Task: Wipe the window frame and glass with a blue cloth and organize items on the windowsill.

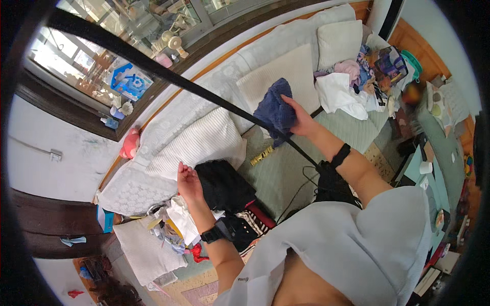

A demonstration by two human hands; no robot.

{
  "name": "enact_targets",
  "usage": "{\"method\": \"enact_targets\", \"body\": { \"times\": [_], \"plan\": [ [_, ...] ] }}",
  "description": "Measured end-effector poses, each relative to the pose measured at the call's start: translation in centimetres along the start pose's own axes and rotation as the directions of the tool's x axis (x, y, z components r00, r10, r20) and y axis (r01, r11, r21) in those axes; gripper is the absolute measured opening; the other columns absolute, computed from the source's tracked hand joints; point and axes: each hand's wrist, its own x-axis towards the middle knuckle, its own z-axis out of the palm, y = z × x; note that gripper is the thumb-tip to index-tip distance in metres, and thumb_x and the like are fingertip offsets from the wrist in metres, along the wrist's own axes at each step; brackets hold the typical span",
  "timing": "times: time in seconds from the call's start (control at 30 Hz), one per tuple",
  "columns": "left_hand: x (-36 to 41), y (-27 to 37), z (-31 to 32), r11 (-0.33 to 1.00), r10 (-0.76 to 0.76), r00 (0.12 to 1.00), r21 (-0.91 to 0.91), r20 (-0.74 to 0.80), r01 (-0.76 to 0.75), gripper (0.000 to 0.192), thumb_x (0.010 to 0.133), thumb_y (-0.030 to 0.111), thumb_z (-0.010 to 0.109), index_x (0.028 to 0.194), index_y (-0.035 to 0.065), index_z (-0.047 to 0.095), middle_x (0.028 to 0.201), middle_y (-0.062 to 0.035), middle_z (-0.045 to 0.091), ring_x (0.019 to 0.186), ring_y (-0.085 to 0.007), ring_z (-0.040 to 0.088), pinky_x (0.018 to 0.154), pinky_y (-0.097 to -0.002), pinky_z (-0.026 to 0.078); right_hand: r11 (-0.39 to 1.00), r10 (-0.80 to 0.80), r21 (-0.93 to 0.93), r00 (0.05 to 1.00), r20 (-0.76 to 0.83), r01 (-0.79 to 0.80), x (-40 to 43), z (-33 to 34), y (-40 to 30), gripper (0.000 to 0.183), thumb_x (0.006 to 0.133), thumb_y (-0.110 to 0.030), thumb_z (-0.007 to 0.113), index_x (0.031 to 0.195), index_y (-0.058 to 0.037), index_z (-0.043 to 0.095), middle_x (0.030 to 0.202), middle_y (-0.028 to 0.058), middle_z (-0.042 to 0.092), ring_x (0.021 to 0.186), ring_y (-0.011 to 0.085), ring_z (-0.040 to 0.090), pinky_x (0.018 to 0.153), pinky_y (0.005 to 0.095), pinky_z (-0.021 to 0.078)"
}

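Observation:
My right hand (302,116) grips a crumpled navy blue cloth item (273,109), raised over the sofa seat (283,176). One end of the cloth hangs down near a small gold-coloured item (262,155) lying on the seat. My left hand (190,183) is empty, palm turned up and fingers slightly curled. Beside it on the sofa rests a folded black garment (224,185). Closer to me are dark red fabric (260,214), a striped cloth (250,221) and a white cloth (182,218) in a mixed heap.
Ribbed white cushions (199,143) lean along the sofa back. Heaped clothes (356,84) fill the sofa's far right end. A black strap (183,82) cuts diagonally across my view. On the windowsill stands a handheld fan (176,44); a table (436,183) holding a white cup is at right.

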Motion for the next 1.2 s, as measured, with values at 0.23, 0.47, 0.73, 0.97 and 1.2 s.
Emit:
{"method": "enact_targets", "body": {
  "times": [0.23,0.47,0.73,0.97,1.2],
  "plan": [
    [1.8,1.4,4.2,0.998,-0.018,0.99,-0.049,0.139,0.025,0.038,0.087,0.01,0.052,0.123,-0.001,0.049,0.088,-0.0017,0.057,0.077,-0.0117,0.052,0.067,-0.0242,0.042,0.983,-0.08,-0.169,0.996,-0.039,0.072,2.0,3.8,-1.0,0.047,0.083,-0.035,0.065,0.117,-0.0044,0.055,0.111,0.0095,0.062,0.1,0.0213,0.06,0.092,0.0351,0.0455],
    [4.3,1.3,6.9,0.952,0.173,0.985,0.26,-0.031,-0.159,0.035,0.087,0.021,0.059,0.117,0.0052,0.056,0.095,0.0008,0.06,0.074,-0.005,0.051,0.064,-0.019,0.038,0.556,-0.439,-0.746,0.892,0.11,0.366,11.3,4.8,-7.3,0.054,0.073,-0.026,0.074,0.117,-0.0013,0.054,0.105,0.0099,0.062,0.094,0.0207,0.061,0.085,0.0319,0.0475],
    [13.6,0.4,8.5,0.787,0.31,0.949,0.575,-0.057,-0.223,0.035,0.086,0.013,0.06,0.119,0.006,0.057,0.096,0.0017,0.063,0.07,-0.0006,0.046,0.062,-0.0166,0.035,-0.593,-0.517,-0.71,0.496,0.697,0.38,36.5,3.3,-15.2,0.072,0.059,-0.032,0.08,0.123,-0.0101,0.053,0.13,0.014,0.046,0.111,0.0353,0.049,0.094,0.0437,0.0413],
    [29.1,-2.9,13.8,0.402,0.381,0.924,0.893,0.038,-0.202,0.028,0.084,0.022,0.065,0.106,0.0039,0.065,0.079,0.0038,0.057,0.069,-0.0051,0.044,0.061,-0.0202,0.035,-0.822,-0.376,-0.569,0.74,0.558,0.012,51.4,2.9,-17.8,0.071,0.062,-0.042,0.076,0.126,-0.0254,0.052,0.136,0.0013,0.043,0.12,0.0361,0.041,0.093,0.056,0.0363],
    [44.0,-7.5,19.2,-0.063,0.561,0.793,0.967,0.237,-0.245,0.038,0.079,0.031,0.07,0.103,0.0019,0.063,0.069,-0.0066,0.062,0.063,-0.0157,0.058,0.061,-0.03,0.045,-0.855,-0.352,-0.518,0.721,0.597,0.011,52.9,1.4,-18.1,0.068,0.063,-0.048,0.075,0.124,-0.0263,0.053,0.134,-0.0029,0.045,0.122,0.0322,0.038,0.092,0.056,0.0339]
  ]
}}
